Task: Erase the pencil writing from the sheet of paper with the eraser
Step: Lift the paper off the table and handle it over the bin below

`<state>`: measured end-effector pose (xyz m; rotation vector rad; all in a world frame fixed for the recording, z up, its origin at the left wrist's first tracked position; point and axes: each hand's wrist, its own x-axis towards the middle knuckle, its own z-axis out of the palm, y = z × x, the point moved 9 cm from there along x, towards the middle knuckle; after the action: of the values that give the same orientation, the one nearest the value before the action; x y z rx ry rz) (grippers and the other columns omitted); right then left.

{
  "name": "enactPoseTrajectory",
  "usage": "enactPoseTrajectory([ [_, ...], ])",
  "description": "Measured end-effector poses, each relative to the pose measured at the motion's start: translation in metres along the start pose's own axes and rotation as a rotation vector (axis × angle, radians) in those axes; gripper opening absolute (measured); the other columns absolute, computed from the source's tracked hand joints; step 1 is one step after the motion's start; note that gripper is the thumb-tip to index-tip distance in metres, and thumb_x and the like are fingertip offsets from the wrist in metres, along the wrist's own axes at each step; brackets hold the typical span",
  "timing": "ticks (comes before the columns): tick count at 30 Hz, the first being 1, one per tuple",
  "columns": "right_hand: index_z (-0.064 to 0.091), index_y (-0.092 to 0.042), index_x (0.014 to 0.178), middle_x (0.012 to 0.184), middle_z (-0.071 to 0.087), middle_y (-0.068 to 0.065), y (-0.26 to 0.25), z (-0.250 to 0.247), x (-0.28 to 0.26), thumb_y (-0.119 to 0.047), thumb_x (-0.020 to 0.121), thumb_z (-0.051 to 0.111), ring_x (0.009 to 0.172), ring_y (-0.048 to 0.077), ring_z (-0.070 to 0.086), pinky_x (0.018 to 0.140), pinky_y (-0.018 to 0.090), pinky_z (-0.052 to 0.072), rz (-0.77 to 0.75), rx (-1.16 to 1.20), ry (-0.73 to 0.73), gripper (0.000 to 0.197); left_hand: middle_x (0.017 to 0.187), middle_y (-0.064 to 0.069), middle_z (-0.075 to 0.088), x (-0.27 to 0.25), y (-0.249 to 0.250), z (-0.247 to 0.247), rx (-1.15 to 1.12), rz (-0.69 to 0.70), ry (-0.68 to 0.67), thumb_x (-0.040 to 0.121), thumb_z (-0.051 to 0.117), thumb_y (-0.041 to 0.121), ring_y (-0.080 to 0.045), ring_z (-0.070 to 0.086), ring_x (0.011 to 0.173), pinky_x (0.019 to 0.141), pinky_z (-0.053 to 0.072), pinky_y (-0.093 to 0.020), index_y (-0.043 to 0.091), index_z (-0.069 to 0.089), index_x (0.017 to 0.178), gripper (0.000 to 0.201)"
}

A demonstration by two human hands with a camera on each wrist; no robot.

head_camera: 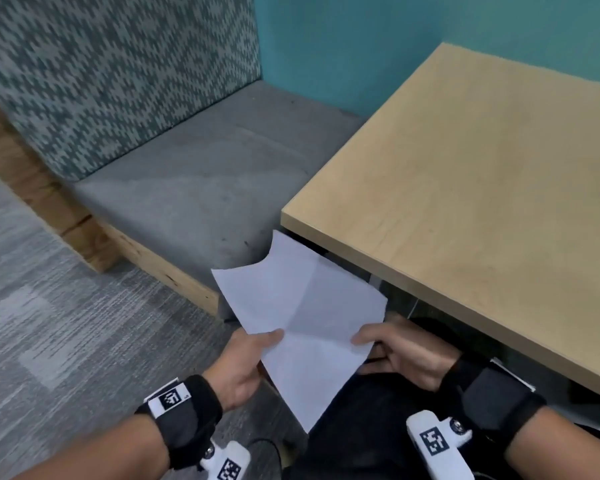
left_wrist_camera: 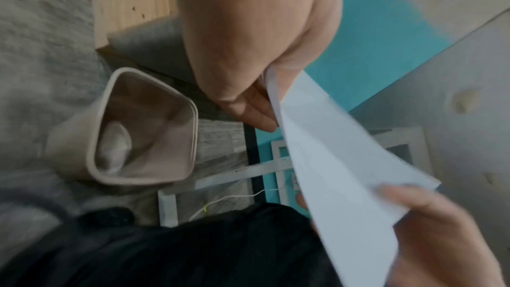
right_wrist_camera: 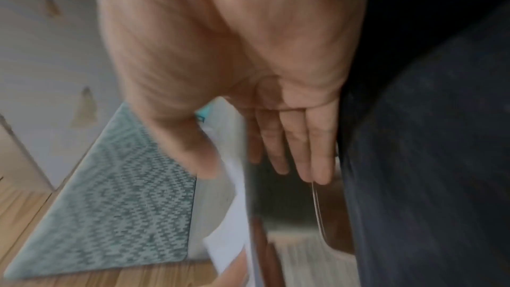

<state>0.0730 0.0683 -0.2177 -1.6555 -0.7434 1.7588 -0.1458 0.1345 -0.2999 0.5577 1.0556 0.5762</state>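
Sheet of paper (head_camera: 302, 317), one, creased, pinched by left hand (head_camera: 243, 368) and right hand (head_camera: 409, 358); one table (head_camera: 465, 188) beside

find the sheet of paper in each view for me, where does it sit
Head: the sheet of paper is lower centre, pinched between left hand and right hand, below the table edge.
Left wrist: right of centre, running diagonally down from the thumb.
Right wrist: a blurred, narrow strip, lower centre.
Shared landmark: the patterned bench cushion.
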Motion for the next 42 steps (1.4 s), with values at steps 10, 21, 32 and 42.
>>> enactPoseTrajectory([
  [10,0.076,-0.015,0.105,0.093,0.08,-0.004,-0.07,0.024,0.049,-0.042,0.1,0.068,0.085,0.014,0.076,0.078,0.026,0.061,-0.133,-0.368,0.113,0.029,0.132,-0.006,0.075,-0.034,0.038,-0.042,0.16,0.159,0.048,0.1,0.069,0.002,-0.03,0.073,0.119,0.108,0.053,-0.054,0.011,0.064,0.138,0.04],
  [21,0.068,-0.005,0.09,0.077,0.063,0.017,-0.142,0.113,-0.016,-0.033,0.1,0.066,0.063,0.025,0.053,0.061,0.032,0.041,-0.552,-0.745,0.114,0.031,0.117,0.009,0.08,-0.15,0.072,-0.065,0.307,0.404,0.309,0.106,0.062,0.017,-0.015,0.076,0.109,0.095,0.055,-0.038,0.018,0.073,0.124,0.021],
  [32,0.078,-0.025,0.103,0.087,0.078,0.005,-0.152,0.027,-0.178,-0.044,0.107,0.058,0.072,0.04,0.068,0.067,0.054,0.053,-0.727,-0.345,0.383,0.029,0.123,0.004,0.079,-0.208,0.157,0.053,0.437,0.719,0.074,0.105,0.06,0.013,-0.02,0.075,0.112,0.094,0.057,-0.046,0.015,0.072,0.126,0.025],
  [42,0.06,-0.033,0.136,0.111,0.081,-0.002,-0.095,-0.112,-0.286,-0.009,0.107,0.049,0.099,0.023,0.079,0.093,0.052,0.061,-0.556,-0.075,0.601,0.04,0.11,0.011,0.075,-0.212,0.171,0.236,0.785,0.938,-0.203,0.098,0.073,0.008,-0.037,0.072,0.079,0.077,0.064,-0.051,0.045,0.07,0.121,0.044],
])
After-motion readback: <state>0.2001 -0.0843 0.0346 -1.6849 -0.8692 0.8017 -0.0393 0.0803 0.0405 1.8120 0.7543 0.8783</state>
